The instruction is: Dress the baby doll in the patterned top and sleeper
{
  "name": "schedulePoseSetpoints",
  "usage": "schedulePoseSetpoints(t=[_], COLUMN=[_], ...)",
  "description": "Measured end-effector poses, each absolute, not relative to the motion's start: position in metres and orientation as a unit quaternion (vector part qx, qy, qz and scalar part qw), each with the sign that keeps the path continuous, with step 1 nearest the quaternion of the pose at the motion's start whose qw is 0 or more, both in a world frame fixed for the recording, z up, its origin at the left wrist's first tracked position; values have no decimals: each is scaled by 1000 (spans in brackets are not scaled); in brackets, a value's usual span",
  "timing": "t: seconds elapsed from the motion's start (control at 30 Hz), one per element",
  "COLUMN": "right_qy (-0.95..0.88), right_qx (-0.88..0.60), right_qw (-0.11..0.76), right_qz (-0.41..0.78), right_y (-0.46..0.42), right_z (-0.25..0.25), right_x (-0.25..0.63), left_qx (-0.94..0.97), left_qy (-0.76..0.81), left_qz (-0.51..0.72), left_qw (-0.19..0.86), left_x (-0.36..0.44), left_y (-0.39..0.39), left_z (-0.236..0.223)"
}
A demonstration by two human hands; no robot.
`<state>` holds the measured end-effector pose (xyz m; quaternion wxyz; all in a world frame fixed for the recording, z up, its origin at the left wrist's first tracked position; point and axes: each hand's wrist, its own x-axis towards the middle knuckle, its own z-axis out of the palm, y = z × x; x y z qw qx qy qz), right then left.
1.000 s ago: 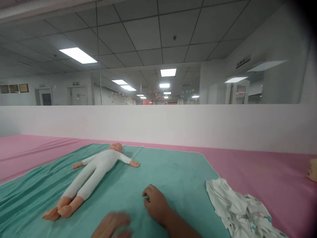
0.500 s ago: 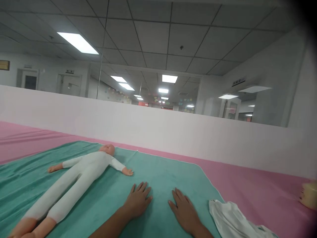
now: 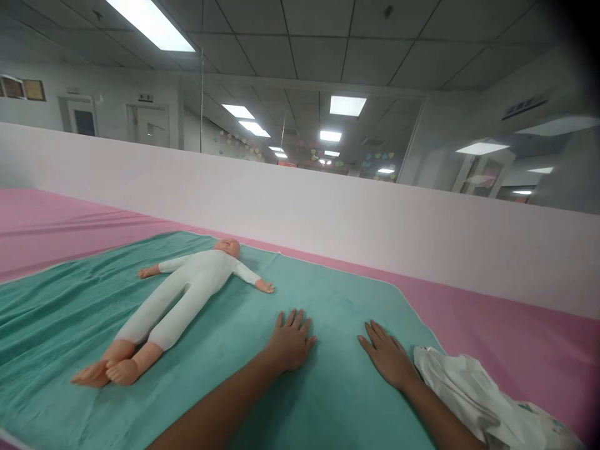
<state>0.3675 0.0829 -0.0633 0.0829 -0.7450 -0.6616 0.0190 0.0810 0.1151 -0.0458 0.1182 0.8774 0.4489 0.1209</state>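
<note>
My left hand (image 3: 291, 342) lies flat with fingers spread on a green towel (image 3: 337, 400). To its right my right hand (image 3: 388, 355) also rests palm down on the towel, its fingers stretched out. Neither hand holds anything. Left of my hands a baby doll (image 3: 201, 275) in a white long-sleeved bodysuit lies on its back, arms out, bare feet toward the lower left. The doll's near hand is a short way beyond my left hand, apart from it. Beside my right wrist lies a crumpled white cloth (image 3: 473, 381), partly on the towel's edge.
A pink sheet (image 3: 510, 325) stretches under and around the towel. Behind it runs a low white wall (image 3: 328, 212) with glass or mirror panels above, showing doors and ceiling lights. The towel is wrinkled at the left.
The view has tilted down and turned a little to the left, so the doll's feet now show fully and the yellowish object at the right is gone. My hands stay flat, slightly farther apart.
</note>
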Motion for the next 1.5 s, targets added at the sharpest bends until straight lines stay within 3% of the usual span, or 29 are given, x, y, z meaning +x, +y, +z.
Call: schedulePoseSetpoints(t=[0.57,0.87,1.03,1.17,1.5], right_qy=[-609,-587,-582,-579,-578], right_qx=[-790,-807,-812,-814,-815], right_qw=[71,57,50,45,40], right_qz=[22,13,12,16,7], right_y=[71,70,70,70,75], right_z=[-67,-66,-63,-62,-64], right_x=[442,458,455,455,453], left_qx=[900,816,748,704,816], left_qy=[421,567,639,700,573], left_qz=[71,91,172,120,71], left_qw=[86,62,-41,3,15], left_x=[104,-2,-43,-45,11], left_y=[133,194,195,192,165], left_z=[-46,-34,-32,-32,-45])
